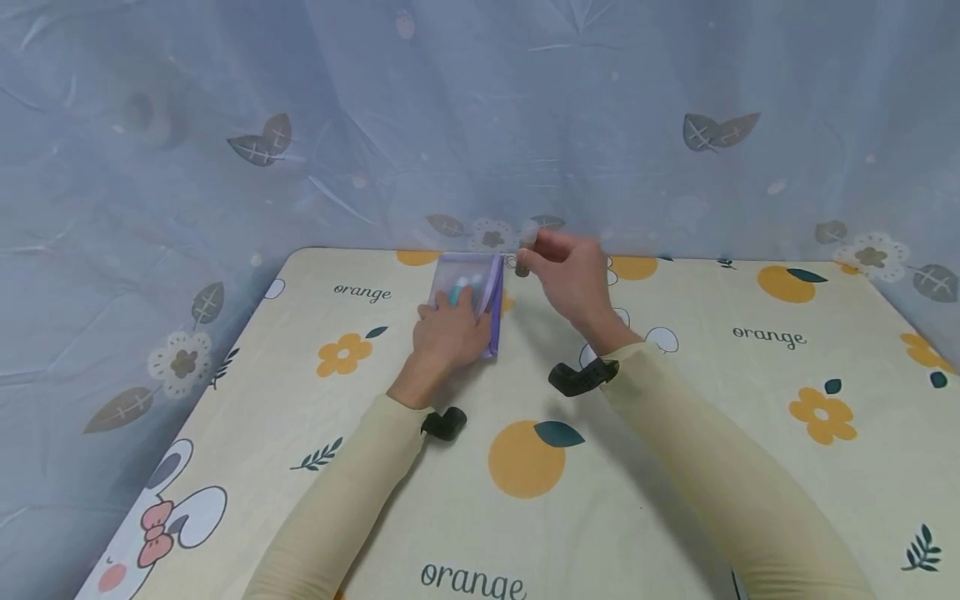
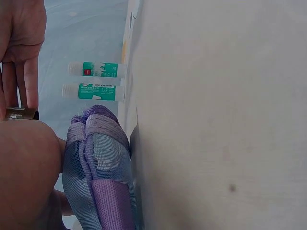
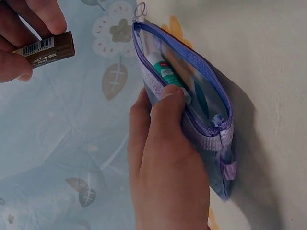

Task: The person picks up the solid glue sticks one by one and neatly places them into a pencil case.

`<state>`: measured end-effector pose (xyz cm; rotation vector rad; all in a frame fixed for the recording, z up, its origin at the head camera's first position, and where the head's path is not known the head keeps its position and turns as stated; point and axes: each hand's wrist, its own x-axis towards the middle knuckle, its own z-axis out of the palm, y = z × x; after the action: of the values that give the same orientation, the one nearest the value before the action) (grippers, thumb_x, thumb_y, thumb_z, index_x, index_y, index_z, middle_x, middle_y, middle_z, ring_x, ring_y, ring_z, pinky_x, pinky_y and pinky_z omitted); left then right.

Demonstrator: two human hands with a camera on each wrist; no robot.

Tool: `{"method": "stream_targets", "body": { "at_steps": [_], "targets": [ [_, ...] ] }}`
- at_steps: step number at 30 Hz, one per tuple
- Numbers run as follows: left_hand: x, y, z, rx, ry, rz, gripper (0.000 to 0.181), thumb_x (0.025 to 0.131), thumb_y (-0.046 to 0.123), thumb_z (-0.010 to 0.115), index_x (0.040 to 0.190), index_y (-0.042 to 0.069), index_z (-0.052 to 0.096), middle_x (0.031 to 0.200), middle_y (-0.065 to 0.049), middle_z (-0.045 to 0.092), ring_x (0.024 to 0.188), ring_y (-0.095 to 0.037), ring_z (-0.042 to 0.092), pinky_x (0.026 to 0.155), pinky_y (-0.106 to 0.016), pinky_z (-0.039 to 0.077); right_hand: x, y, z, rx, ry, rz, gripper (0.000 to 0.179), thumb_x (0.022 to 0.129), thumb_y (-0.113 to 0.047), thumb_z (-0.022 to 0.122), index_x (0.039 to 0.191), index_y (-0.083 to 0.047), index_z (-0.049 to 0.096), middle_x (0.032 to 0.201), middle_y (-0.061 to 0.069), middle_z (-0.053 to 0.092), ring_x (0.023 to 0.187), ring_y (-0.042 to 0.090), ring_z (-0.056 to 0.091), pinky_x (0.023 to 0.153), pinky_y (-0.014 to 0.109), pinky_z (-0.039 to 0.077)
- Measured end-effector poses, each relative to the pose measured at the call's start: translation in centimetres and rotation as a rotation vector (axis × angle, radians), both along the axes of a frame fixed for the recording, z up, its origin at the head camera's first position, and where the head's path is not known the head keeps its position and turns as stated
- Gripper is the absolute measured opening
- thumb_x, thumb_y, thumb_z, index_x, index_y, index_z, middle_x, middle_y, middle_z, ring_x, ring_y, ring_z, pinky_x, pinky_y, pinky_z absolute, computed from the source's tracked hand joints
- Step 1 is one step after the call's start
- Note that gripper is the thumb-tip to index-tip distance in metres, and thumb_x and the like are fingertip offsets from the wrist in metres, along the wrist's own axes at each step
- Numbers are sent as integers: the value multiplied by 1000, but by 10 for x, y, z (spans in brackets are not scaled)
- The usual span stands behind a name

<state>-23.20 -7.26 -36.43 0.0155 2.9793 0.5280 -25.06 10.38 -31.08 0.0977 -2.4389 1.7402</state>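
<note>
My left hand [image 1: 450, 333] grips a purple mesh zip pouch [image 3: 158, 88], thumb near the rim and fingers along its outer side. The pouch's zipper is undone and its mouth gapes. Inside lies a green and white glue stick [image 3: 165, 72]. To the right and above it, my right hand [image 1: 573, 275] pinches a short brown tube [image 3: 48, 50] with a barcode label, apart from the pouch. In the left wrist view, two green glue sticks [image 2: 98, 69] with white caps stand upright on the table beyond the pouch. I cannot make them out in the head view.
The table carries a cream cloth [image 1: 450, 533] printed with oranges and flowers. A blue-grey patterned curtain [image 1: 480, 100] hangs just behind the table's far edge and along the left side. Dark wrist straps [image 1: 581, 377] sit at both cuffs.
</note>
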Motion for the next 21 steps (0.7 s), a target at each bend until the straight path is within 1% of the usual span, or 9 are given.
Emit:
{"method": "stream_targets", "body": {
  "at_steps": [5,11,15,21],
  "targets": [
    [0,1,1,5,2,5,66,109,44,40,166,13,32,153,-31,43,124,-50,53,98,-59,53,1,-2,-1,11,2,4,25,101,-26,75,123,-15,79,106,5,82,106,15,76,105,39,54],
    [1,1,1,3,0,10,66,109,44,41,167,12,32,152,-30,44,123,-50,53,97,-59,53,0,-4,-4,13,-4,1,26,101,-25,75,125,-17,79,104,5,82,102,15,77,99,36,55],
    [0,1,0,-4,-3,12,66,109,44,40,167,12,32,152,-30,44,123,-50,53,96,-58,54,-1,-5,-9,7,-23,1,27,101,-24,74,127,-19,78,104,5,82,102,15,77,96,35,53],
    [-1,1,0,-11,-1,13,66,110,45,40,166,12,31,151,-30,44,123,-50,53,96,-59,54,-3,-9,-19,-5,-45,-9,29,100,-23,75,129,-20,77,109,5,82,101,17,77,96,35,52]
  ]
}}
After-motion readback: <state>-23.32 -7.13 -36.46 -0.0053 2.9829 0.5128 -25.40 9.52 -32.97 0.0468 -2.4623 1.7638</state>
